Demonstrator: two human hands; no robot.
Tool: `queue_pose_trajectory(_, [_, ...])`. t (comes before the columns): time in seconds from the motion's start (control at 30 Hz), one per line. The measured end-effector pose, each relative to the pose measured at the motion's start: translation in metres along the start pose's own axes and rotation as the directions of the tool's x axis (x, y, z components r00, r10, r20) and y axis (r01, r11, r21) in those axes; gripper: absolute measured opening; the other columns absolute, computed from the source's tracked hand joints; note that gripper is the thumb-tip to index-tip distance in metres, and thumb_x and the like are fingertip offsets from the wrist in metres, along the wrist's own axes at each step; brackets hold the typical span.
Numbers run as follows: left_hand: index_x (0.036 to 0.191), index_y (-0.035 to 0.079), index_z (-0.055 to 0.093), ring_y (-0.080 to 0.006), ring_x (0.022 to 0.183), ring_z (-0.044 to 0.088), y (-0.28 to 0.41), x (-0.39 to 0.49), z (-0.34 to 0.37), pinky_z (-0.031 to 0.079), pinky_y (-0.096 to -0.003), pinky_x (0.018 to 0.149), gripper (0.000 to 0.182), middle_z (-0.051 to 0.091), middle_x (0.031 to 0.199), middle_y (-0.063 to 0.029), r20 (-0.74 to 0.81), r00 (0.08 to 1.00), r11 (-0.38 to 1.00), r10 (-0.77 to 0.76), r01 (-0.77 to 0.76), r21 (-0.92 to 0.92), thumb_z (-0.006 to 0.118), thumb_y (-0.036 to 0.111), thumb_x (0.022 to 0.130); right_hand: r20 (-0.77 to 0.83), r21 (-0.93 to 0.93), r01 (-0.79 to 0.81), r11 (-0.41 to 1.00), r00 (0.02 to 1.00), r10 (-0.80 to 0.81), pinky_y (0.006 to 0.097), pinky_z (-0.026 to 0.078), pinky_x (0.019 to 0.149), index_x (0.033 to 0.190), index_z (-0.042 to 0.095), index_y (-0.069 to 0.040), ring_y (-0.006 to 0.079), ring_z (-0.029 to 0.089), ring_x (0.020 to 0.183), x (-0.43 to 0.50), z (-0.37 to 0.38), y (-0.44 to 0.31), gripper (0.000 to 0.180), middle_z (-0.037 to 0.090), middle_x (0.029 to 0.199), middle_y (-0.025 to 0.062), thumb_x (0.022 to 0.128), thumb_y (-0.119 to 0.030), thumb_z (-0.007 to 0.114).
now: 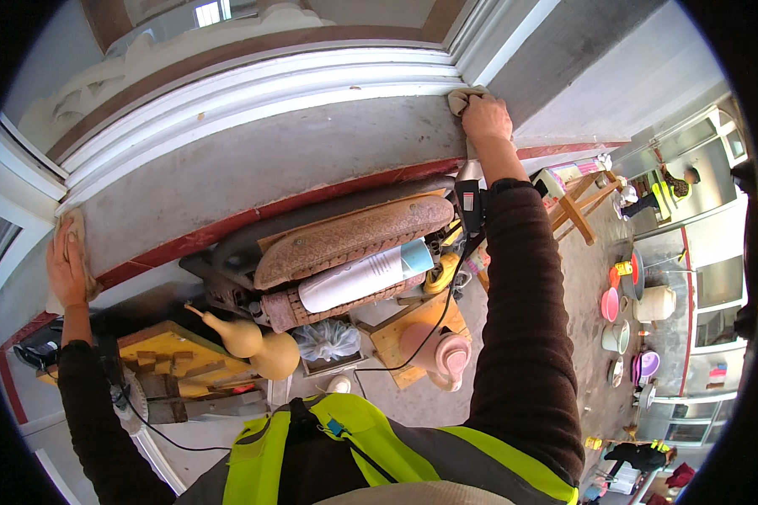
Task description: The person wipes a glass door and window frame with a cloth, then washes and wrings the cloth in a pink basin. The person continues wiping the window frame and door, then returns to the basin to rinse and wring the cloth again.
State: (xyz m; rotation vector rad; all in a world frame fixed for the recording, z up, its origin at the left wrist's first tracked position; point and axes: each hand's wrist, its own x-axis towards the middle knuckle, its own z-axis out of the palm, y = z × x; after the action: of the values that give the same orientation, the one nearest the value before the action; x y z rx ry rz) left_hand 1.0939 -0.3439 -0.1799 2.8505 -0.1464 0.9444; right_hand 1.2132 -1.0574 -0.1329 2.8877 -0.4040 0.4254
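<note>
My right hand (487, 118) presses a beige cloth (466, 98) into the right corner of a grey window sill (278, 148), beside the white window frame (354, 79). At the sill's far left end, my left hand (66, 262) lies flat on another tan cloth (87, 252), its fingers stretched along it. A wristband with a small black device (470, 205) sits at my right wrist. The two hands are far apart, with the bare sill surface between them. The window pane stands behind the sill.
Below the sill are brown patterned cushioned pieces (360, 237), a rolled paper (354, 278), a gourd (275, 356), a wooden box (183, 360), a plastic bag (328, 339) and a pink thermos (439, 353). Farther right stand a wooden trestle (575, 214), basins (610, 304) and two people (666, 192).
</note>
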Motion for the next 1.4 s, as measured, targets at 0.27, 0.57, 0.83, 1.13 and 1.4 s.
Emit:
queue_pose_trajectory(0.27, [0.121,0.013,0.056,-0.0368,0.103,0.053,-0.003,0.000,0.004,0.041,-0.0400,0.091,0.035,0.055,0.115,-0.0191,-0.004,1.000,0.999,-0.019,0.019,0.048,0.038,0.027,0.095,0.113,-0.013,-0.030,0.999,0.993,0.032,0.0418,0.046,0.090,0.108,0.063,-0.012,0.0323,0.053,0.110,-0.005,-0.010,0.009,0.032,0.057,0.121,0.0092,0.089,-0.022,0.039])
queue_pose_trajectory(0.57, [0.122,0.014,0.056,-0.0352,0.106,0.052,-0.003,0.001,0.007,0.040,-0.0393,0.093,0.035,0.056,0.114,-0.0177,0.000,0.997,0.994,-0.074,0.074,0.081,0.039,0.029,0.096,0.194,0.039,-0.029,0.999,0.981,0.021,0.0445,0.048,0.082,0.105,0.063,-0.012,0.0341,0.061,0.095,-0.097,-0.022,0.075,0.029,0.064,0.102,0.0159,0.085,-0.022,0.046])
queue_pose_trajectory(0.83, [0.121,0.015,0.057,-0.0339,0.107,0.052,0.003,0.002,0.005,0.040,-0.0387,0.094,0.035,0.057,0.115,-0.0164,0.009,0.994,0.992,-0.108,0.108,0.072,0.040,0.031,0.095,0.071,-0.145,-0.089,0.985,0.992,0.100,0.0446,0.050,0.075,0.096,0.066,-0.010,0.0335,0.063,0.084,-0.128,-0.055,0.119,0.028,0.066,0.091,0.0145,0.088,-0.026,0.045])
queue_pose_trajectory(1.13, [0.119,0.015,0.058,-0.0339,0.104,0.054,0.015,0.001,-0.002,0.041,-0.0382,0.092,0.033,0.057,0.112,-0.0160,0.019,0.985,0.984,-0.169,0.168,0.058,0.042,0.030,0.095,-0.273,0.064,0.365,0.929,0.902,-0.335,0.0405,0.046,0.087,0.111,0.061,-0.012,0.0306,0.058,0.096,-0.065,-0.046,-0.056,0.031,0.061,0.107,0.0128,0.085,-0.028,0.053])
queue_pose_trajectory(1.4, [0.118,0.015,0.058,-0.0359,0.100,0.054,0.022,0.005,-0.006,0.042,-0.0393,0.089,0.032,0.057,0.109,-0.0180,-0.030,0.990,0.990,-0.136,0.137,0.016,0.044,0.028,0.093,-0.075,0.174,0.161,0.972,0.986,-0.150,0.0399,0.047,0.087,0.105,0.066,-0.020,0.0309,0.057,0.101,-0.027,-0.009,-0.046,0.029,0.062,0.110,0.0095,0.084,-0.027,0.047])
